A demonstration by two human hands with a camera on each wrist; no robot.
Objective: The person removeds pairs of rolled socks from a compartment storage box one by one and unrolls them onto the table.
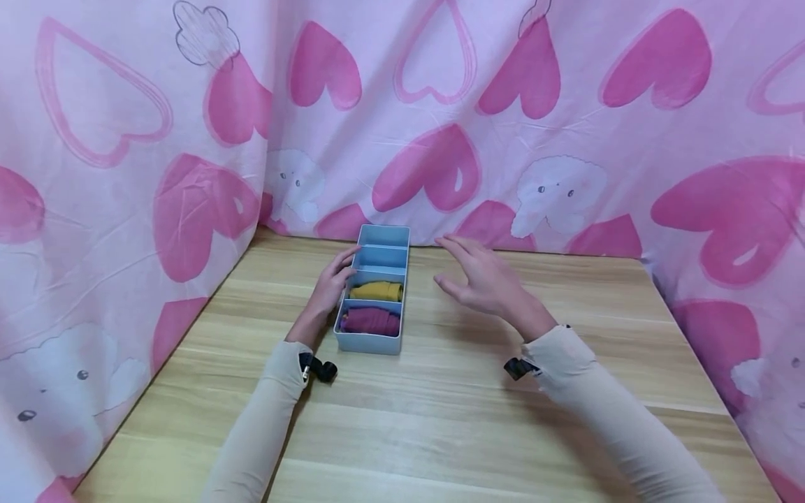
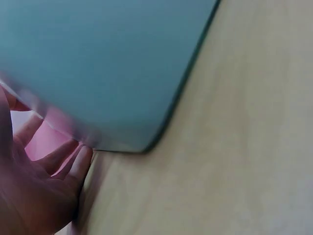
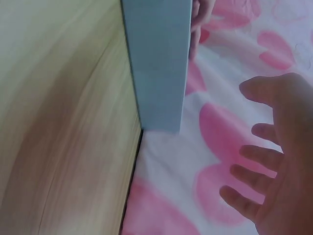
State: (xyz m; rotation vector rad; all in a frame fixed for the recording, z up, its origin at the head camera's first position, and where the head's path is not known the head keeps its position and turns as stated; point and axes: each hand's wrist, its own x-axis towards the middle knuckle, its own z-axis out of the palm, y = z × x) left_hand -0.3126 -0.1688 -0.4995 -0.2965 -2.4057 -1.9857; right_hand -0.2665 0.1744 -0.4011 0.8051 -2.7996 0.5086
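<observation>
Left hand [image 1: 328,286], left of centre: fingers extended, touching blue box [image 1: 367,344] | box, mid-frame: yellow roll [image 1: 376,291] in third compartment down, maroon roll [image 1: 371,321] in bottom one | right hand [image 1: 487,281], right of centre: fingers and thumb apart

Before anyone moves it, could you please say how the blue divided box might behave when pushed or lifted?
The box has crisp, straight edges, so it is probably stiff. It seems to rest flat on the table, so it should slide rather than roll. With the yellow cloth and maroon cloth both in its near half, that end may feel heavier.
</observation>
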